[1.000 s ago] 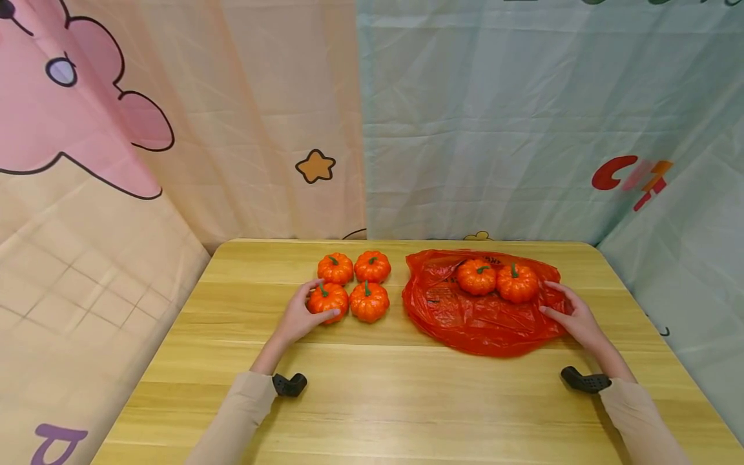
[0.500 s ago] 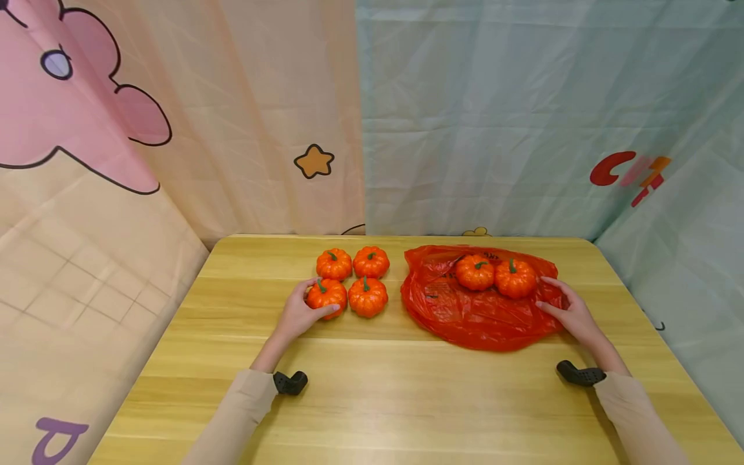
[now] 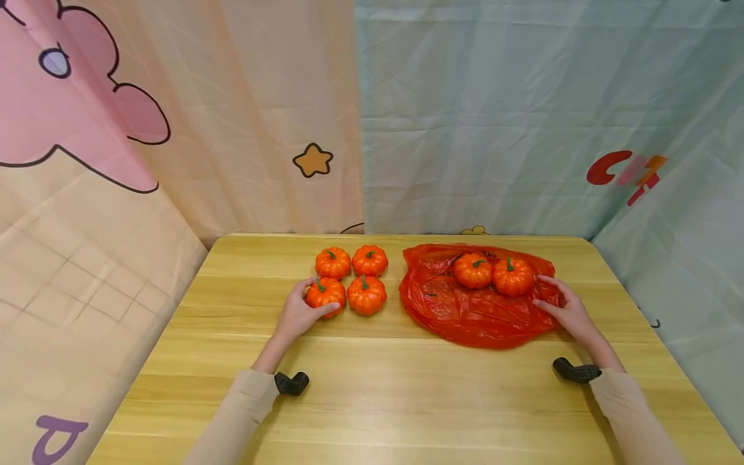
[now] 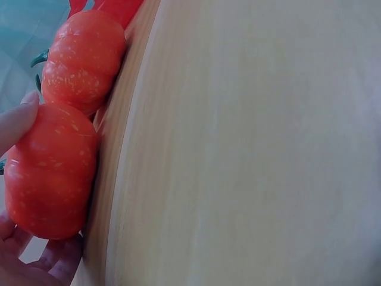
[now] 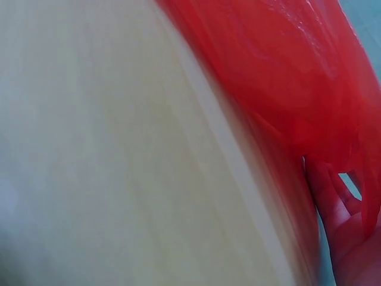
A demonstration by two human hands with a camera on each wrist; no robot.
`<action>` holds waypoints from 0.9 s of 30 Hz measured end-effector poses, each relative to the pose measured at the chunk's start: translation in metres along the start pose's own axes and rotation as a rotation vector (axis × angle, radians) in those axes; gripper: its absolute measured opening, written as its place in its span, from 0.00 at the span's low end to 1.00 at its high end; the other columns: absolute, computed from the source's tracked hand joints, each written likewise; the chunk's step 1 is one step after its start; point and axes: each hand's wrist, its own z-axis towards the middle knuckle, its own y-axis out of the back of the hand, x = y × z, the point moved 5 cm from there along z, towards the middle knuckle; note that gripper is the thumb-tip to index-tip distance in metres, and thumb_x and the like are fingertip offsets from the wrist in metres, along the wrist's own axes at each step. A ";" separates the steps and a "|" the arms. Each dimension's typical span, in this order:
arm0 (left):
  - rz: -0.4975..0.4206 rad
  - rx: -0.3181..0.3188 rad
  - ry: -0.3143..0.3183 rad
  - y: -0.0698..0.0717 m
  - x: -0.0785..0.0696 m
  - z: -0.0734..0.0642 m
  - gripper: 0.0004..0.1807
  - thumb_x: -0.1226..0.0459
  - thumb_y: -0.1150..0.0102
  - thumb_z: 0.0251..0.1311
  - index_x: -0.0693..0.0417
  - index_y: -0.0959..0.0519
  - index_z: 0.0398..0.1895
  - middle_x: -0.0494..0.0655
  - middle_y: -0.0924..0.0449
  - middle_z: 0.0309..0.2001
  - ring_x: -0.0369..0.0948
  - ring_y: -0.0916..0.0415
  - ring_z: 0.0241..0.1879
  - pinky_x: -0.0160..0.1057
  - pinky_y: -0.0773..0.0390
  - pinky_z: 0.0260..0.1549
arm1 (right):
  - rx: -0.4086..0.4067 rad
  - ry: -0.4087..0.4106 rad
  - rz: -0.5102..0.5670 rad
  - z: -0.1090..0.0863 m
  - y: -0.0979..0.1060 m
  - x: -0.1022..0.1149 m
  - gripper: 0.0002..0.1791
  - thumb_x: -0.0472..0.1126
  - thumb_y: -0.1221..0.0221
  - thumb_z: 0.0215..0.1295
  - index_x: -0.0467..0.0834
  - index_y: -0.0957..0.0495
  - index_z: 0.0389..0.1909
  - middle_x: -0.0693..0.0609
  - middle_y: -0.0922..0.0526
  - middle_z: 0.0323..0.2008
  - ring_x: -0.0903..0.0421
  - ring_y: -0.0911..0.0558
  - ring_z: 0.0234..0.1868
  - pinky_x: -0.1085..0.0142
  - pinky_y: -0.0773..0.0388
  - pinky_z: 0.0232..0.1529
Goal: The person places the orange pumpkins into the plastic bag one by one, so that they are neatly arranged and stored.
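My left hand [image 3: 298,314] grips the nearest-left toy pumpkin [image 3: 323,298], orange with a green stem, thumb on its front side and fingers behind. Beside it stands another pumpkin [image 3: 367,296]; two more, a left pumpkin [image 3: 333,263] and a right pumpkin [image 3: 370,261], sit just behind. On the right, a crumpled red plastic bag [image 3: 465,323] lies spread on the table, carrying a pumpkin [image 3: 473,271] and a second pumpkin [image 3: 513,278]. My right hand [image 3: 572,316] rests at the bag's right edge, fingers spread near that second pumpkin. In the right wrist view, red film [image 5: 280,65] partly covers this hand.
The wooden table [image 3: 395,394] extends in front of the pumpkins and the bag. Printed fabric curtains [image 3: 465,129] hang behind its back edge and on both sides. A black wrist device [image 3: 292,383] sits on the left cuff, a similar device [image 3: 575,371] on the right.
The head view has shifted slightly, so everything sits a little higher. Both hands keep their places by the pumpkin and the bag.
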 end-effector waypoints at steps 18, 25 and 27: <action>-0.032 -0.046 0.020 -0.004 -0.003 -0.007 0.46 0.61 0.25 0.46 0.65 0.39 0.67 0.62 0.38 0.66 0.56 0.37 0.66 0.54 0.36 0.66 | 0.007 0.020 0.018 -0.001 -0.001 -0.001 0.31 0.44 0.44 0.69 0.50 0.40 0.71 0.61 0.40 0.70 0.68 0.41 0.64 0.92 0.42 0.48; -0.018 -0.080 0.014 -0.007 -0.005 -0.008 0.46 0.60 0.27 0.47 0.64 0.39 0.68 0.61 0.38 0.67 0.55 0.37 0.66 0.53 0.36 0.66 | 0.013 -0.006 -0.003 0.001 0.000 -0.001 0.33 0.46 0.44 0.69 0.47 0.42 0.72 0.54 0.40 0.70 0.51 0.42 0.68 0.92 0.42 0.47; -0.023 -0.097 0.009 -0.007 -0.005 -0.008 0.45 0.60 0.26 0.47 0.63 0.38 0.68 0.60 0.37 0.67 0.55 0.37 0.66 0.53 0.36 0.66 | 0.017 -0.015 -0.008 0.000 0.000 -0.001 0.34 0.46 0.44 0.69 0.44 0.44 0.72 0.49 0.42 0.71 0.44 0.44 0.69 0.91 0.42 0.48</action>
